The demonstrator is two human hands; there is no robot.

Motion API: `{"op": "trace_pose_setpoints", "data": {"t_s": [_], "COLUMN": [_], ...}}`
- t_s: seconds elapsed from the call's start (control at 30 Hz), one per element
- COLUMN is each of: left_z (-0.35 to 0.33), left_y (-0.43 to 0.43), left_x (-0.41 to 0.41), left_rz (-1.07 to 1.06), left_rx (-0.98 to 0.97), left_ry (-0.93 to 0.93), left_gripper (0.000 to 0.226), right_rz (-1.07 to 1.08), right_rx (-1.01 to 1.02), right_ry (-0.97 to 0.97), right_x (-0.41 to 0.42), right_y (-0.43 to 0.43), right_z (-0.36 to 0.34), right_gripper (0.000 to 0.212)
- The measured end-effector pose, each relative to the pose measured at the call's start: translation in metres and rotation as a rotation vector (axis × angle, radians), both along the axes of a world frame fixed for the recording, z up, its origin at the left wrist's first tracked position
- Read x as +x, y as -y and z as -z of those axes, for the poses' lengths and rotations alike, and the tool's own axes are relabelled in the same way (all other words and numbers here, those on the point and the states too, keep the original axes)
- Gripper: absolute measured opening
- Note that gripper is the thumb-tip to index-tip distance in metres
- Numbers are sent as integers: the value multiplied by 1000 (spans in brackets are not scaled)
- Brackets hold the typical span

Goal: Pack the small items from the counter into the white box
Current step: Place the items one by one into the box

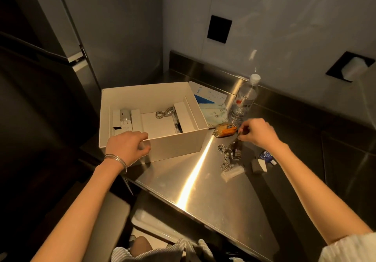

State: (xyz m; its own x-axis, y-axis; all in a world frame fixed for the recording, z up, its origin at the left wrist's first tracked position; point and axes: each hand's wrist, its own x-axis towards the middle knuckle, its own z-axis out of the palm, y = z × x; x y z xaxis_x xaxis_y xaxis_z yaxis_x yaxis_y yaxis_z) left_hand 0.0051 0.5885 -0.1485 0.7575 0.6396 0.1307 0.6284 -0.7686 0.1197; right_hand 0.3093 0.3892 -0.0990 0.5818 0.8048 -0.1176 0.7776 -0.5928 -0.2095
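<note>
**Chain lifted from steel, box steadied**

Striped fabric at the bottom edge gives way to two bare forearms reaching over the steel surface [203,196]. The left hand [127,147], bangles at the wrist, curls closed over the near wall of the white box [175,144], pinning it. The right hand [257,132] is pinched shut on the top of a silvery chain [227,156], most of which lies heaped on the surface just right of the box.

That chain will likely handle limp and slippery: links trail, swing and may snag the box rim, so a hold near the bunched middle would tame it better than one end. Inside the box sit a coiled cable [165,113] and a charger [124,119], with bare floor between the dividers.

A snack packet [224,130] and water bottle [244,101] crowd the path behind; the bottle looks tippable. Small packets [264,160] wait further right.
</note>
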Motion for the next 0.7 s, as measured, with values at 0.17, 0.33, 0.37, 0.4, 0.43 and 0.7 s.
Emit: {"op": "trace_pose_setpoints", "data": {"t_s": [0.17,0.33,0.37,0.4,0.43,0.7], "left_z": [-3,-4,-4,-4,-4,-4], "left_y": [2,3,3,2,2,1], "left_x": [0,1,1,1,1,-1], "left_rz": [22,39,39,40,40,40], "left_rx": [6,4,5,7,14,12], "left_ry": [-16,-4,-7,-13,-22,-29], "left_gripper": [22,21,20,20,20,22], "right_rz": [-92,-236,-248,-257,-265,-323], "right_rx": [100,212,245,281,317,259], "right_ry": [-39,-50,-54,-64,-79,-160], "right_x": [-18,-52,-56,-62,-67,-107], "right_y": [-9,-37,-46,-57,-69,-186], "right_z": [-72,-126,-132,-136,-138,-65], "right_gripper": [16,15,15,15,15,11]}}
